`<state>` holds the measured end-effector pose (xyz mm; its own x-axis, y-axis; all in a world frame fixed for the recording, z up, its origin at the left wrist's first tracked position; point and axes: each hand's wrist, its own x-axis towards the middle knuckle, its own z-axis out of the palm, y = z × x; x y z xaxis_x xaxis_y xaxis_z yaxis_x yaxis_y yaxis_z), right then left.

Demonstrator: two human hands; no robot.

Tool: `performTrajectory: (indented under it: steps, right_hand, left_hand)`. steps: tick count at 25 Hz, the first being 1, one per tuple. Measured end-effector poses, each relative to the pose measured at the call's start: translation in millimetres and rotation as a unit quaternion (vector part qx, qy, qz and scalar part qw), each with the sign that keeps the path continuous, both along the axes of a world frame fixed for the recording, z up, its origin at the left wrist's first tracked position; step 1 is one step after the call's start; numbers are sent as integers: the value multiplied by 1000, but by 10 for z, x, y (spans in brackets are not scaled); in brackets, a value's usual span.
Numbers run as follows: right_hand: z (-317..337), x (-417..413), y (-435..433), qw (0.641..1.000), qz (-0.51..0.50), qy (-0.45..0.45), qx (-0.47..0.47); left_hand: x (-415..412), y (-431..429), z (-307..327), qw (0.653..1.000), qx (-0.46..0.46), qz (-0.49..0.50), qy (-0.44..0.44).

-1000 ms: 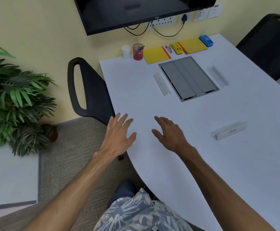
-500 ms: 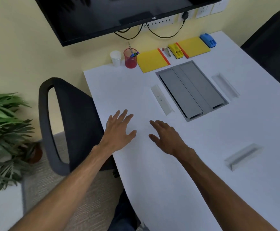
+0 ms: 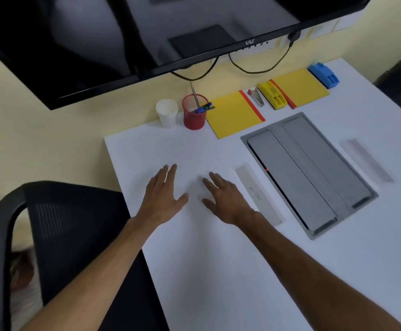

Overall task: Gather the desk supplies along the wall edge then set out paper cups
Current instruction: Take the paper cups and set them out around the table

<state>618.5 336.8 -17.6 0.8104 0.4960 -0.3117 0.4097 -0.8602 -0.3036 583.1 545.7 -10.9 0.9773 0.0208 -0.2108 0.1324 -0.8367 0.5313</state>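
Both hands are hovering flat and empty over the white desk (image 3: pixel 218 271), the left hand (image 3: pixel 162 195) and the right hand (image 3: pixel 223 199) each with fingers spread, gripping nothing. The landmark here is the red mesh pen holder (image 3: pixel 194 112), standing at the wall edge. Touching its left side is sitting the white stack of paper cups (image 3: pixel 166 113); the rims suggest several nested cups, though I cannot count them. The stack is looking light, thin-walled and easily crushed, so a loose hold around the middle of its side would probably suit, with the top cup peeled off by its rim. Right of the holder are lying two yellow notepads with orange spines, the nearer one (image 3: pixel 234 113) just beside it and the farther one (image 3: pixel 302 88) well along the wall. Between them are resting one small silver stapler (image 3: pixel 256 96) and one yellow plastic tool (image 3: pixel 273 94). Beyond the farther pad is sitting one blue plastic tool (image 3: pixel 323 75).
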Motion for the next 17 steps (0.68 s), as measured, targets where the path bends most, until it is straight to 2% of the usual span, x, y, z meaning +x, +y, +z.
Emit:
performTrajectory:
  steps: [4,7,13,17]
  right_hand:
    - [-349,501,220,999,8,-24,-28]
    - [-546,750,364,998,-31,-52,2]
    - [-905,864,557,989,-107,-105,-17]
    - [-998,857,576,983,-111,-142,-24]
  left_hand:
    - [522,169,-256,999,5,41,-14]
    - [831,228,-406,992,-72,95,-30]
    - [1332,178,-607,935,-205,265,-119]
    - [1756,203,-704,902,-230,336,-144]
